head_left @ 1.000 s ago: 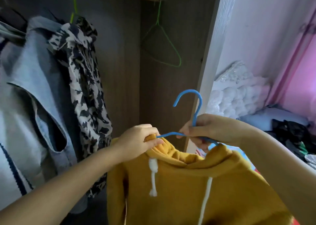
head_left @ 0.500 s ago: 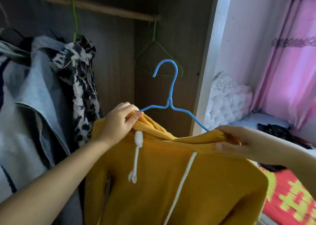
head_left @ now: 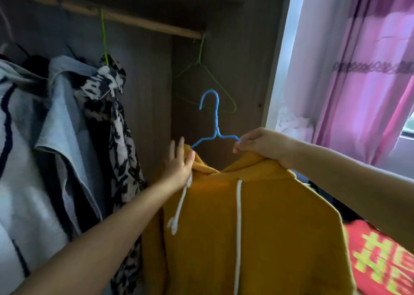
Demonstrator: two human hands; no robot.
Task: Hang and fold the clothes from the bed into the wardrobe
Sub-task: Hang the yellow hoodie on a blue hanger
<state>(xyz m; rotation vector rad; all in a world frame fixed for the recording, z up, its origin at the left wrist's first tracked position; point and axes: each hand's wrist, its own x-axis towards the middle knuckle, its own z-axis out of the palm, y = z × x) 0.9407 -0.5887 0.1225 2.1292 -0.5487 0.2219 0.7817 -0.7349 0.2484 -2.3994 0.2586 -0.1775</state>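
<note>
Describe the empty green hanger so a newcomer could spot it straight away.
Start at the wooden rail across the top of the wardrobe and follow it to its right end. The empty green hanger hangs there in the corner, behind the blue hanger carrying the yellow hoodie. Unlike the other green hanger further left, it holds no garment.

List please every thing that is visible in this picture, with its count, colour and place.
mustard-yellow hooded sweatshirt: 1, yellow with white drawstrings, on the blue hanger, centre
blue wire hanger: 1, blue, inside the sweatshirt's neck, below the rail
wooden wardrobe rail: 1, light brown, top
empty green wire hanger: 1, green, right end of rail
black-and-white patterned garment: 1, hanging on another green hanger, left
grey and white hung clothes: several, far left
pink curtain: 1, right
red printed bedding: 1, red and yellow, lower right
hands: left open by the collar; right gripping hanger and shoulder
</note>
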